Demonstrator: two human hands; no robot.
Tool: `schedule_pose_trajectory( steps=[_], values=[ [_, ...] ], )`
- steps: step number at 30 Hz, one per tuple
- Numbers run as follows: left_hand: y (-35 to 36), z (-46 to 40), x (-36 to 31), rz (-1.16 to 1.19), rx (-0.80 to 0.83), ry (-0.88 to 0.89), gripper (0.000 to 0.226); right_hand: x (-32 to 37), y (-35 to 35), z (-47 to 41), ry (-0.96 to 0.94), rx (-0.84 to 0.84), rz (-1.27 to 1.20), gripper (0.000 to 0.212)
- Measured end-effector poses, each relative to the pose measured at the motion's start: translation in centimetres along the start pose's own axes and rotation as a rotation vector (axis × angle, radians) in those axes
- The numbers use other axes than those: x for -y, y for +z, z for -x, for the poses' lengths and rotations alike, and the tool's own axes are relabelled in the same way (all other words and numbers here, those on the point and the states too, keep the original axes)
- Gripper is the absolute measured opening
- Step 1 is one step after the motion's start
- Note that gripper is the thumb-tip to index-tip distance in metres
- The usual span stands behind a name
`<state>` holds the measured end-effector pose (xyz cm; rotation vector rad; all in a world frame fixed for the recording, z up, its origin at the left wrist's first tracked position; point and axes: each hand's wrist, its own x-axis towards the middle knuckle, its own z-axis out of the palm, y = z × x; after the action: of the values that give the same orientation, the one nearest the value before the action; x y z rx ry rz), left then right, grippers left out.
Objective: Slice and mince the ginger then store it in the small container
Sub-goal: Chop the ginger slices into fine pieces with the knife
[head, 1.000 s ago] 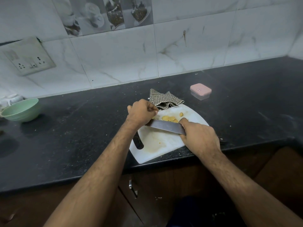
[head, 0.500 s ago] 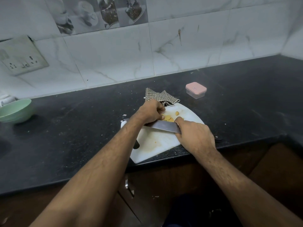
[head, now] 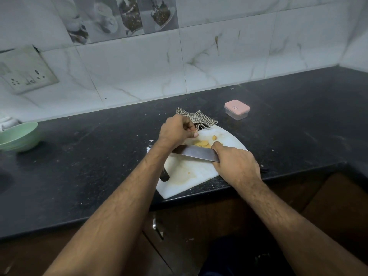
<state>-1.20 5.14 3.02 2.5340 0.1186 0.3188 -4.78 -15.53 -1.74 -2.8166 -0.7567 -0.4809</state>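
- Hands first: right hand (head: 236, 166) wrapped round the knife (head: 196, 153) where blade meets handle, blade lying low across the white cutting board (head: 187, 172)
- left hand (head: 176, 132) curled above the blade's far end — can't tell if it holds anything
- ginger slices (head: 201, 144) sit just behind the blade, one bit (head: 214, 137) further back
- checked cloth (head: 196, 118) at the board's far edge
- small pink-lidded container (head: 237, 109) stands apart on the black surface (head: 89, 156), lid on
- green bowl (head: 19, 139) far left

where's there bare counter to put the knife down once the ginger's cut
Bare black stone counter lies between the green bowl and the white cutting board, and right of the board below the pink-lidded small container. The board's far edge is crowded: checked cloth, ginger slices, both hands.
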Motion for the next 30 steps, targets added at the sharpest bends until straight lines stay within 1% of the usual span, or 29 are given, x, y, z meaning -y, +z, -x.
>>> schedule_pose_trajectory(
  steps=[2, 7, 12, 15, 17, 19, 22, 24, 26, 28, 30],
  values=[
    [-0.5, 0.8, -0.1, 0.049, -0.088, 0.015, 0.016, -0.2, 0.1, -0.1, 0.005, -0.003, -0.001, 0.017],
    [-1.2, 4.0, -0.4, 0.129, -0.197, 0.016, 0.009, -0.3, 0.2, -0.3, -0.003, 0.008, 0.010, 0.016],
    [-1.0, 7.9, -1.0, 0.302, -0.311, -0.046, 0.004, 0.2, 0.0, -0.1, 0.012, -0.004, 0.036, 0.016],
    [-0.4, 9.9, -0.6, 0.332, -0.337, -0.105, 0.007, 0.6, -0.5, 0.1, 0.022, 0.007, 0.047, 0.019],
    [0.1, 10.9, -0.1, 0.330, -0.328, -0.148, 0.007, 0.8, -1.1, 0.2, 0.027, 0.038, 0.055, 0.020],
    [0.6, 11.6, 0.5, 0.350, -0.299, -0.206, 0.007, 0.8, -1.9, 0.4, 0.068, 0.061, 0.023, 0.018],
    [1.1, 12.3, 1.4, 0.376, -0.275, -0.280, 0.008, 1.2, -3.0, 1.0, 0.150, 0.046, -0.065, 0.017],
    [1.4, 12.5, 1.6, 0.352, -0.266, -0.294, 0.008, 1.4, -4.2, 1.1, 0.203, 0.108, -0.215, 0.023],
    [1.9, 12.5, 1.7, 0.312, -0.279, -0.279, 0.007, 1.7, -5.0, 1.1, 0.215, 0.242, -0.366, 0.034],
    [2.3, 12.7, 1.7, 0.266, -0.297, -0.254, 0.007, 2.1, -5.2, 1.3, 0.195, 0.352, -0.359, 0.045],
    [2.5, 12.7, 1.8, 0.233, -0.295, -0.238, 0.007, 2.3, -5.1, 1.4, 0.179, 0.417, -0.297, 0.048]
  ],
)
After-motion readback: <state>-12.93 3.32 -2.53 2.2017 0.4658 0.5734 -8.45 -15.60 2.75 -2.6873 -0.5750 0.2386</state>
